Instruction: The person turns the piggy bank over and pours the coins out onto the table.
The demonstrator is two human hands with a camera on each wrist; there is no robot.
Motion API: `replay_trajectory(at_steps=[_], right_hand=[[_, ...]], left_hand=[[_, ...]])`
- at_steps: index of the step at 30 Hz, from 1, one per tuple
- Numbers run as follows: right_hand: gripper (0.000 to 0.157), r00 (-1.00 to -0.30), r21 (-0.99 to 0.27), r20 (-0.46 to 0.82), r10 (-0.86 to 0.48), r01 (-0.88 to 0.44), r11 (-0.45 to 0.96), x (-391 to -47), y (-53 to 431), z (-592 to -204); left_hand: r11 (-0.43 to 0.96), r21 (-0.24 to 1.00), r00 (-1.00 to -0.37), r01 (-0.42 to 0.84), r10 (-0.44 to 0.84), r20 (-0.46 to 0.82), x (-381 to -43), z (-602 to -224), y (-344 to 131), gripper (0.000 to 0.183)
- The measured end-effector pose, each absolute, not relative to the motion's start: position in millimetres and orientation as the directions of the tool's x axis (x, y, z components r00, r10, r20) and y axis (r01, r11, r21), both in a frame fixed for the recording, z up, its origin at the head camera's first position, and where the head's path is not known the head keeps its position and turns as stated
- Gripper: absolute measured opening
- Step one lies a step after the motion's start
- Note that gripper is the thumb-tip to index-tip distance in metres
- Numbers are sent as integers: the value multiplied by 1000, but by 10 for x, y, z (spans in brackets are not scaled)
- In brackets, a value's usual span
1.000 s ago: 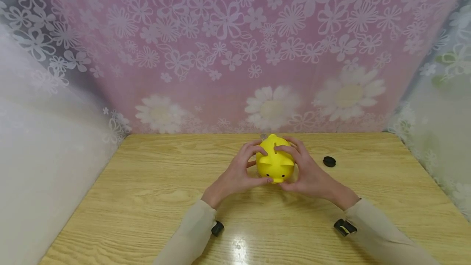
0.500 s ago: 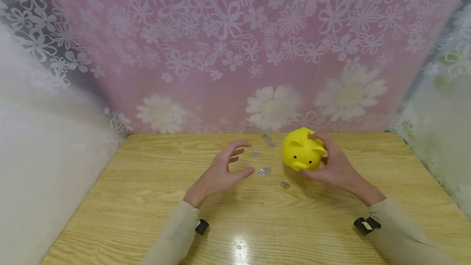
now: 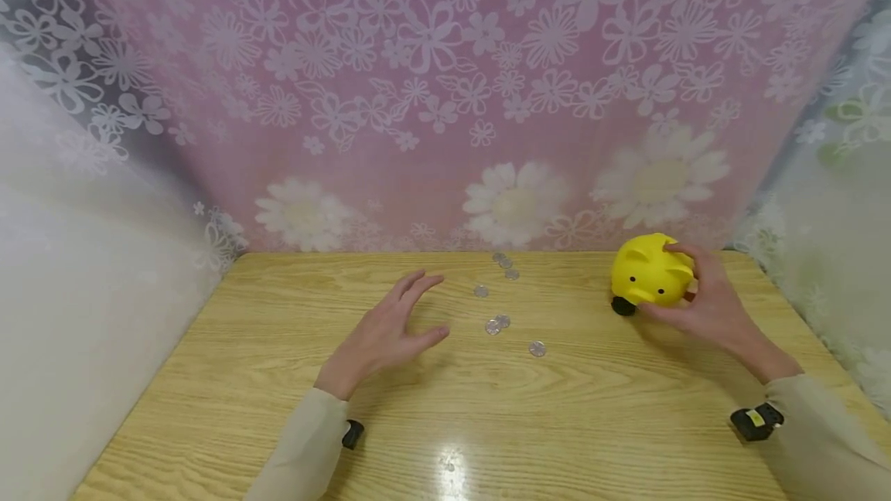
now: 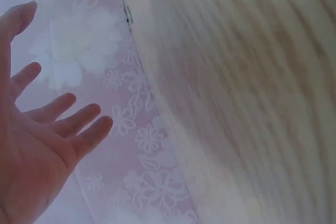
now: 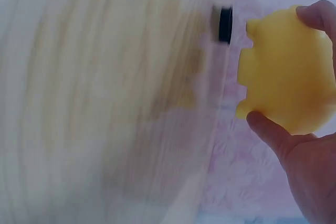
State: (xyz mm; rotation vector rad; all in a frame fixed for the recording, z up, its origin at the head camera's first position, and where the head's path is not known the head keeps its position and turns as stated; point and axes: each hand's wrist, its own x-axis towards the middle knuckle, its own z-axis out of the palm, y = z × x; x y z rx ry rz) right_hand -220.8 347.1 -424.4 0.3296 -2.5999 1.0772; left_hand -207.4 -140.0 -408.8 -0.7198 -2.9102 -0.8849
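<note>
My right hand [image 3: 713,308] grips a yellow piggy bank [image 3: 650,269] by its side, at the back right of the table. In the right wrist view the thumb and a finger span the piggy bank [image 5: 289,72], whose stubby feet hang above the wood. A black round plug [image 3: 623,306] lies just under its front and is partly covered by it. My left hand [image 3: 379,339] hovers over the left middle of the table, fingers spread and holding nothing. Several silver coins lie scattered to its right, among them a single coin [image 3: 537,349] nearest the front.
The wooden table [image 3: 278,315] ends at a pink flowered curtain [image 3: 418,138] along its back edge. Pale cloth [image 3: 104,292] hangs at the left side, and more flowered cloth closes off the right.
The left hand has let go of the piggy bank and drawn back to the left. My right hand has carried the piggy bank rightward, uncovering the coins.
</note>
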Motion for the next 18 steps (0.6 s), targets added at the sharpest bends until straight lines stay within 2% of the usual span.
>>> replay_trajectory(at_steps=[11,18], right_hand=[[98,-950,-616,301,-87,-263,742,-2266,3851,-4347],[102,-966,-649,231,-119,-244,721,-2350,3912,-4340]], left_hand=[[802,419,-901,426,420,111,-1986,-4094,-1619,84],[831,377,-911,408,400,105,-1974,-4116,-1672,87]])
